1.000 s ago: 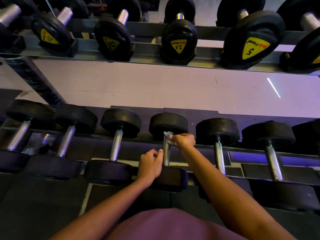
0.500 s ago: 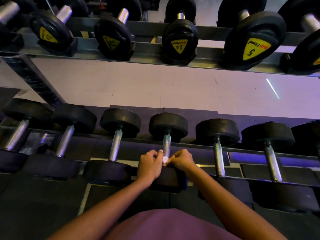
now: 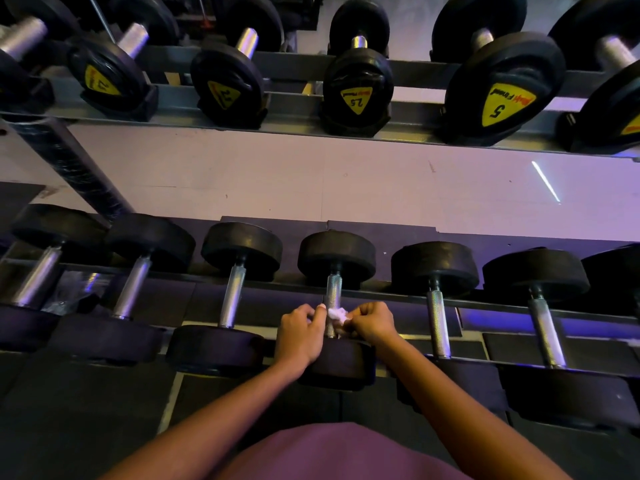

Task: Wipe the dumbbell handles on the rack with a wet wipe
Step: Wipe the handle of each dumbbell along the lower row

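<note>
Rack [image 3: 485, 302] first: on its lower tier, toward six o'clock, the fourth dumbbell [image 3: 336, 258] is mid-wipe. Left hand [image 3: 301, 336] curls its fingers round the near end of the handle [image 3: 334, 289]. Right hand [image 3: 372, 322] pinches the wet wipe [image 3: 337, 315] against it. Next, I reckon, comes the neighbouring handle [image 3: 437, 323] at three o'clock.

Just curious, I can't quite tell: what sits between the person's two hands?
In the head view, a bunched white wet wipe and the dumbbell handle lie between the left hand and right hand.
</note>
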